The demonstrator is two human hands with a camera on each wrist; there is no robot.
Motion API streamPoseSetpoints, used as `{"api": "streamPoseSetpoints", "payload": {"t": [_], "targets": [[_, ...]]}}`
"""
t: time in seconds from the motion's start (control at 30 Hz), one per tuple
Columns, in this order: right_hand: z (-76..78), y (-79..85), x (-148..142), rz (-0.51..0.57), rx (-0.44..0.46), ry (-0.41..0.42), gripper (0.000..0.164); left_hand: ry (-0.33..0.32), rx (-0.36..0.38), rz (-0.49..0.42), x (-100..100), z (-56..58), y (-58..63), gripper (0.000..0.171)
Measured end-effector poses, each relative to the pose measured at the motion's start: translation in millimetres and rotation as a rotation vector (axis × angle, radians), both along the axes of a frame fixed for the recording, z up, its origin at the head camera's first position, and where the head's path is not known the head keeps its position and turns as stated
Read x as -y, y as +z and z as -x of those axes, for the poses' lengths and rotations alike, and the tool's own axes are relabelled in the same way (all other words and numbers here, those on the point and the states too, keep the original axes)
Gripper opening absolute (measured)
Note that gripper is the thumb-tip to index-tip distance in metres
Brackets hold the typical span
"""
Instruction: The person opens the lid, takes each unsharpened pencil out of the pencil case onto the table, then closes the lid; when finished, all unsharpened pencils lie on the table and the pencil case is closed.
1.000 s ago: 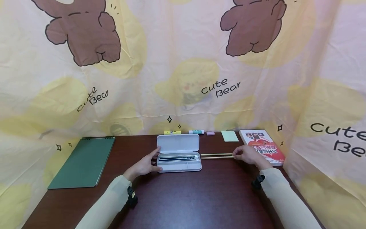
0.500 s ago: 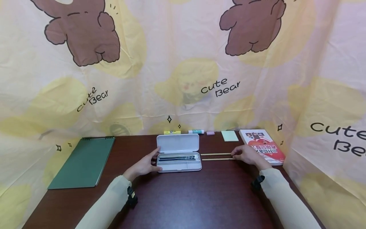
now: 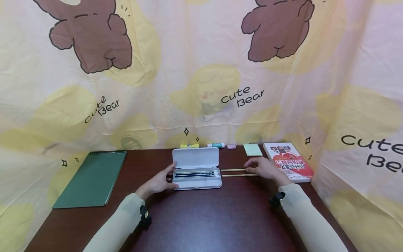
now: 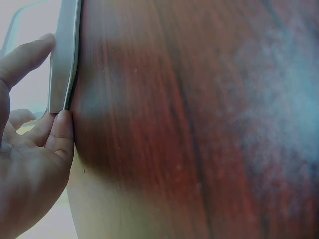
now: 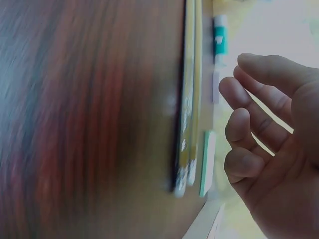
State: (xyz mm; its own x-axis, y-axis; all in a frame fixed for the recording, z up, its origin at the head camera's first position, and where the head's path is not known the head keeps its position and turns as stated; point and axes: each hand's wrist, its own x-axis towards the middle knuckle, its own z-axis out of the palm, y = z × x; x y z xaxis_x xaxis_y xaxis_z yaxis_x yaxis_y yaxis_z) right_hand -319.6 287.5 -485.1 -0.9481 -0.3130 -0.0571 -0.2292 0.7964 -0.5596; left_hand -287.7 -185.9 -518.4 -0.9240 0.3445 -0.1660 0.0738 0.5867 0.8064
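Pencil case: one, light coloured, on the worktop (image 3: pixel 201 217), lid tipped back; serves as the landmark for all places below. The pencil case (image 3: pixel 189 183) seems left open to give access to its tray.
Left hand: at the left end of the pencil case. The left hand (image 3: pixel 157 181) grips that end, thumb by the front corner, fingers round the side; presumably to keep it from sliding.
Right hand: to the right of the pencil case. The right hand (image 3: pixel 263 168) has thumb and fingers parted, loosely bent, with hold of nothing; it hovers by the far ends of the loose pencils.
Loose pencils: two. The loose pencils (image 3: pixel 233 170) lie side by side with a slight gap, just right of the pencil case, lengthwise in line with it, perhaps for easy pick-up.
Stored pencils: several, count unclear; the stored pencils (image 3: pixel 195 174) lie in the rear compartment, likely kept parallel by its walls.
Behind the case: one yellow stick (image 3: pixel 189 146), one glue stick (image 3: pixel 216 145).
Behind, rightward: one purple block (image 3: pixel 231 147), then one pale green pad (image 3: pixel 253 150).
Far right of case: one book (image 3: pixel 291 164).
Far left of case: one green notebook (image 3: pixel 91 180).
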Motion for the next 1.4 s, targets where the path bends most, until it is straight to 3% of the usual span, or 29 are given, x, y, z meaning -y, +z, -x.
{"api": "streamPoseSetpoints", "payload": {"t": [0.47, 0.8, 1.07, 1.4], "targets": [[2.2, 2.7, 63, 0.057, 0.057, 0.050, 0.020, 0.002, -0.001, 0.004, 0, -0.4, 1.0, 0.103], [1.0, -0.3, 105, 0.077, 0.022, 0.139, 0.016, -0.007, -0.013, 0.002, -1, 0.0, 1.7, 0.103], [4.6, -8.0, 123, 0.020, 0.036, 0.238, 0.014, -0.029, -0.026, -0.011, 1, 1.9, -0.1, 0.106], [3.9, -11.6, 131, -0.019, 0.066, 0.262, 0.011, -0.014, -0.010, -0.024, 0, -0.4, -1.1, 0.104]]}}
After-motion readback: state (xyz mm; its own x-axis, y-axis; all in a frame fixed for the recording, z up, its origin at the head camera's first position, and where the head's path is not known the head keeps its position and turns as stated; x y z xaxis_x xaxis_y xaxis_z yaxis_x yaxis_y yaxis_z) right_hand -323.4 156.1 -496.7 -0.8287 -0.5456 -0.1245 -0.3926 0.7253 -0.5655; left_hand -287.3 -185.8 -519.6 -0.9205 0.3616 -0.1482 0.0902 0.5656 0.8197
